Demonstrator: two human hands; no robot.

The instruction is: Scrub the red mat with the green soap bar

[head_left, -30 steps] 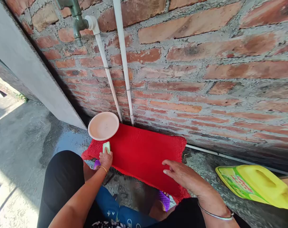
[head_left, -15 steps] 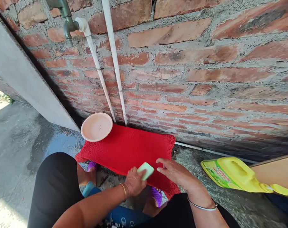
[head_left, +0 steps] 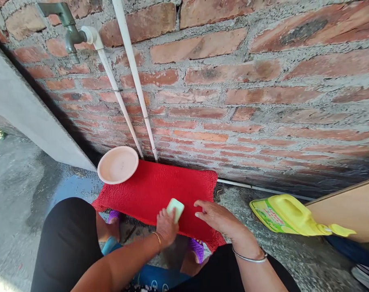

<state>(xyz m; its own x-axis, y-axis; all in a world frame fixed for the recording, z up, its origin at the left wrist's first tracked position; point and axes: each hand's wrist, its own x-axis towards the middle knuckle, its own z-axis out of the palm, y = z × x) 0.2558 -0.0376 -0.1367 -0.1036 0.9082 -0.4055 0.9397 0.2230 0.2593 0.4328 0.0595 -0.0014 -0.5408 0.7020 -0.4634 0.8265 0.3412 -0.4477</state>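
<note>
My left hand [head_left: 167, 228] grips a pale green bar of soap [head_left: 175, 210], its thumb lying across the near side. The soap is over the near part of a wet-looking red cloth [head_left: 160, 184], which is spread flat on a low surface it hides. Whether the soap touches the cloth, I cannot tell. To the right, my right hand [head_left: 214, 215] hovers above the cloth's right end, fingers bent and apart, holding nothing. A pale pink basin [head_left: 119, 165] rests on the cloth's far left corner.
A yellow detergent jug [head_left: 288, 215] lies on its side at right, beside a wooden board [head_left: 351, 207]. Another person's shoe [head_left: 367, 278] shows at lower right. Pipes [head_left: 135, 81] and a tap [head_left: 70, 36] run along the brick wall; a grey slab [head_left: 41, 109] leans at left.
My left hand has shifted the soap slightly left and toward the wall, and the soap has turned. My right hand stays over the cloth. The whole view has swung a little right.
</note>
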